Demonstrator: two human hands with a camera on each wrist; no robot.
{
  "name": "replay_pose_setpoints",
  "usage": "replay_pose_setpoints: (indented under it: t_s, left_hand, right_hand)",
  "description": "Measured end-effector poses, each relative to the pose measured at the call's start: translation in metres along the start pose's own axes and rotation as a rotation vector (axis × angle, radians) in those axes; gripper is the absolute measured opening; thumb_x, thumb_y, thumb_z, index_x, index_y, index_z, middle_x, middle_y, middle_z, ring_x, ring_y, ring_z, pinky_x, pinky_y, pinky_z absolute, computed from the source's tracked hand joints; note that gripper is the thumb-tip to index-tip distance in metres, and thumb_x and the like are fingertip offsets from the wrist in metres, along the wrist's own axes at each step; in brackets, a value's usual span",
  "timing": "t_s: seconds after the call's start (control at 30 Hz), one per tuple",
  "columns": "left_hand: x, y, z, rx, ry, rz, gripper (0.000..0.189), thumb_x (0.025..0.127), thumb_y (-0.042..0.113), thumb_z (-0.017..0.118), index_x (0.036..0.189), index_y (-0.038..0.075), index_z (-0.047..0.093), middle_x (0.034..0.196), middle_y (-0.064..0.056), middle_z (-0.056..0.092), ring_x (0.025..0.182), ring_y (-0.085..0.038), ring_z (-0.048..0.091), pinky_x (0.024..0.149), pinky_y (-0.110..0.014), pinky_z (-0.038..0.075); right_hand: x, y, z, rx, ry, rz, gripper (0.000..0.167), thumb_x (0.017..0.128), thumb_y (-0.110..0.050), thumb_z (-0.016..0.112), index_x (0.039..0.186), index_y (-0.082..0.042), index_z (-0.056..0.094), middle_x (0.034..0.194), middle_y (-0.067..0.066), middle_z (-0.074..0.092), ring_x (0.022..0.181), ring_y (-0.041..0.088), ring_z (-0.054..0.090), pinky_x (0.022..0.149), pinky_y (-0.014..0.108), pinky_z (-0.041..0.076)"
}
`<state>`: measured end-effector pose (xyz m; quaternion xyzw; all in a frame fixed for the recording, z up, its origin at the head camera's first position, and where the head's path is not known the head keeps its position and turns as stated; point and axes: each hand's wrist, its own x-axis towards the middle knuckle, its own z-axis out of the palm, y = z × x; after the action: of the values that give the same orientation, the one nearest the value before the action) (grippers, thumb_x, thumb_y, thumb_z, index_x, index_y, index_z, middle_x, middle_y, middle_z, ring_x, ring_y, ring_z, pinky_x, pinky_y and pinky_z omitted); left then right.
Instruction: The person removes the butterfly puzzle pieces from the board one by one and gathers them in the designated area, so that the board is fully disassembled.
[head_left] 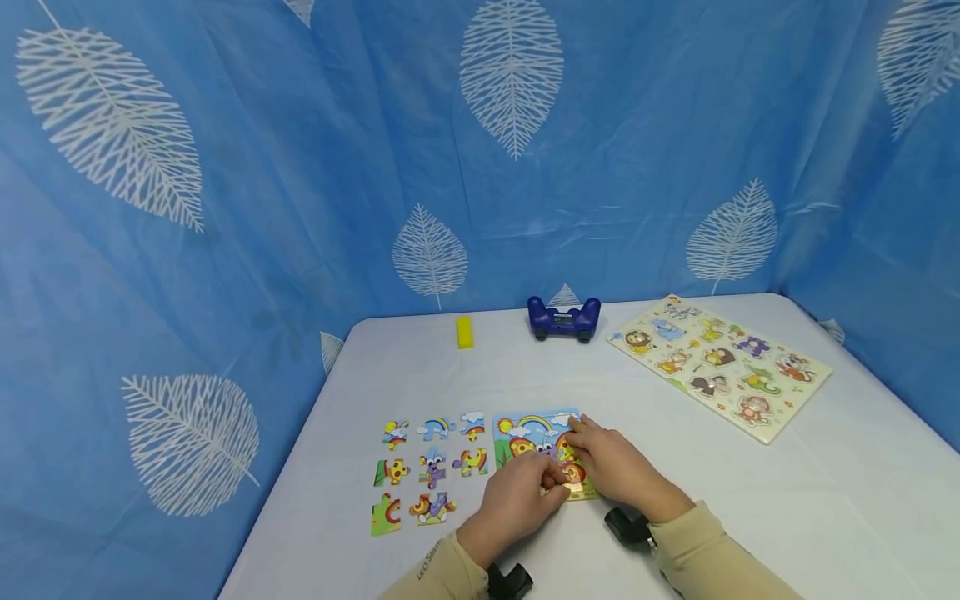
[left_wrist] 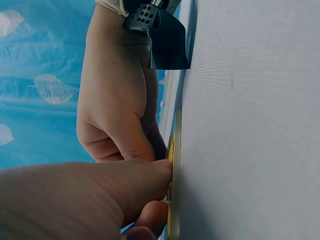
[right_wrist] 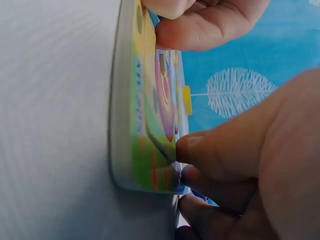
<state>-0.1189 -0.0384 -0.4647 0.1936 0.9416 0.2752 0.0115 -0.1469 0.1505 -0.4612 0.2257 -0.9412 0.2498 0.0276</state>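
A jigsaw board [head_left: 534, 422] with a rainbow and butterfly picture lies flat on the table. My left hand [head_left: 520, 497] bends its fingers over the board's lower right part, thumb and forefinger pinching at a puzzle piece there, mostly hidden by the fingertips. In the left wrist view, the left thumb [left_wrist: 159, 174] bears on the board's edge. My right hand [head_left: 618, 467] grips the board's right side. Seen from the right wrist, its thumb [right_wrist: 192, 145] lies on the picture, while the other fingers [right_wrist: 192, 205] come down along the side.
Several loose puzzle pieces [head_left: 432, 468] lie in rows left of the board. Farther back are a yellow block [head_left: 465, 332] and a dark blue game controller [head_left: 564, 319]. An animal puzzle board [head_left: 720, 367] lies at the right rear, before a blue leaf-print curtain [head_left: 585, 208].
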Motion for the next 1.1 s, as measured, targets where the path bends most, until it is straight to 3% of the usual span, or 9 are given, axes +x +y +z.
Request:
replay_pose_setpoints:
  t_s: [0.63,0.9,1.1]
  left_hand:
    - [-0.0013,0.0017,0.0008,-0.032,0.002,-0.04,0.018,0.086,0.031,0.083,0.093,0.024,0.069,0.08,0.017,0.059,0.067,0.005,0.049,0.058,-0.021,0.04]
    - [-0.0009,0.0025,0.0011,-0.011,-0.004,-0.044,0.017,0.087,0.034,0.083,0.088,0.025,0.069,0.075,0.018,0.056,0.063,0.004,0.046,0.056,-0.021,0.038]
    - [-0.0008,-0.0001,0.0013,-0.039,0.016,-0.052,0.036,0.085,0.033,0.083,0.114,0.018,0.069,0.08,0.016,0.058,0.064,0.003,0.047,0.056,-0.021,0.038]
  right_hand:
    - [0.0,0.0011,0.0012,0.013,0.012,-0.031,0.025,0.096,0.003,0.064,0.118,0.002,0.074,0.14,0.03,0.059,0.135,0.05,0.051,0.107,0.059,0.045]
    - [-0.0004,0.002,0.0002,0.014,-0.01,-0.013,0.028,0.094,0.003,0.065,0.121,0.001,0.073,0.143,0.03,0.057,0.137,0.05,0.049,0.107,0.06,0.044]
    - [-0.0015,0.0018,-0.0061,0.069,-0.082,0.012,0.038,0.096,0.0,0.065,0.134,0.001,0.065,0.15,0.03,0.05,0.143,0.05,0.042,0.111,0.062,0.038]
